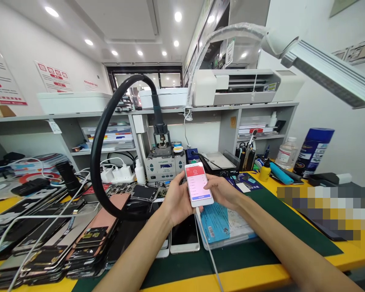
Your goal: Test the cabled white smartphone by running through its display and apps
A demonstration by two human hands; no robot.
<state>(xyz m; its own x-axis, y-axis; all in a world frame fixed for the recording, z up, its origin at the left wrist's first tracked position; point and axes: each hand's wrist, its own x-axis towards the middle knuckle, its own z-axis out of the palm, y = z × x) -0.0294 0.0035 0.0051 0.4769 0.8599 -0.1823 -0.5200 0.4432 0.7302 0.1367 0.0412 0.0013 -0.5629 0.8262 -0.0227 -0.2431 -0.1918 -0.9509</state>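
Note:
A white smartphone (200, 184) is held up over the workbench, its lit screen showing a red banner, a pink list and a blue bar at the bottom. My left hand (178, 198) is closed around its left side and back. On the other side my right hand (222, 188) grips the edge, thumb resting on the screen. From the phone's lower end a white charging cable (207, 239) runs down toward me. Beneath my hands lie another white phone with a dark screen (185, 235) and a blue packet (214, 223) on a clear plastic box.
Stacks of phone parts (91, 235) cover the left bench. A thick black hose (99, 142) arches from a hot-air station (166, 166). A lamp (331, 69) hangs at upper right. Spray can (313, 152), plastic bottle (286, 153) and yellow bottle (264, 172) stand right, beyond the green mat (280, 219).

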